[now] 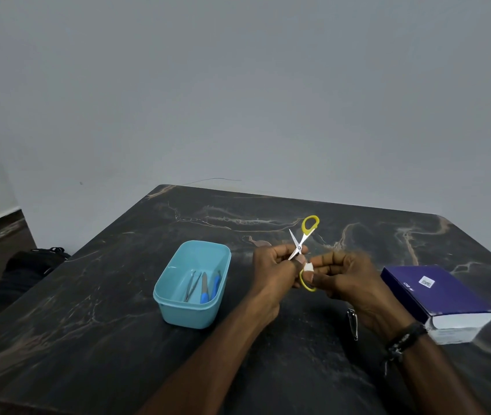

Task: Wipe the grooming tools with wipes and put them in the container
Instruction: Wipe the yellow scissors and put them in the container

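My left hand [271, 266] grips small scissors [304, 235] with yellow handles, held above the table with the blades spread apart. One yellow loop points up and away; the other sits low between my hands. My right hand [340, 275] pinches a small white wipe [308, 267] against the scissors near the pivot. To the left stands a light blue plastic container [191, 317], holding tweezers [192, 285], a file with a blue handle [204, 290] and another blue-handled tool [215, 284].
A purple and white box [436, 295] lies at the right of the dark marbled table [88, 324]. A metal nail clipper [352, 323] lies on the table under my right wrist. A black bag [28, 268] sits on the floor at the left.
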A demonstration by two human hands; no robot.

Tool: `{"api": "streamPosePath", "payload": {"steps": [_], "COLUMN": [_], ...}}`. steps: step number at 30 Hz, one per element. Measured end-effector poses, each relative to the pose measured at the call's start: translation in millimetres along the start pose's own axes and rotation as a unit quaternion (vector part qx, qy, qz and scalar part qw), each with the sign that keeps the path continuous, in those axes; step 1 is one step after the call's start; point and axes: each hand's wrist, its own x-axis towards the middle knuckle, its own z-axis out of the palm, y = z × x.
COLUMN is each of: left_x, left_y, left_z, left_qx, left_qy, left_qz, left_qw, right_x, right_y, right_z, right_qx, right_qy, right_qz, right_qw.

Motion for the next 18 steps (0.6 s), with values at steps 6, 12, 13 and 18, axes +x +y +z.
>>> {"api": "streamPosePath", "payload": {"steps": [6, 12, 13, 18], "left_x": [1.9, 2.1, 1.8, 4.6], "left_y": [-0.4, -2.2, -2.6, -5.4], "left_z": [-2.1, -2.1, -1.9, -2.9], "left_qx": [-0.022, -0.029, -0.032, -0.012], "left_qy": [0.002, -0.019, -0.024, -0.058], "left_qz": [0.000, 0.021, 0.025, 0.012], "left_qw": [1.000, 0.999, 0.999, 0.998], "right_x": [-1.4, 0.6, 1.1, 3.3], "right_y": [-2.5, -1.6, -1.1, 1.4], "right_z": [0.2, 2.5, 2.2, 1.8], "right_qx": [0.020, 0.019, 0.024, 0.036], "right_qy": [-0.001, 0.002, 0.008, 0.024], "right_qz": [0.001, 0.003, 0.001, -0.010], "right_qw": [1.000, 1.000, 1.000, 0.999]}}
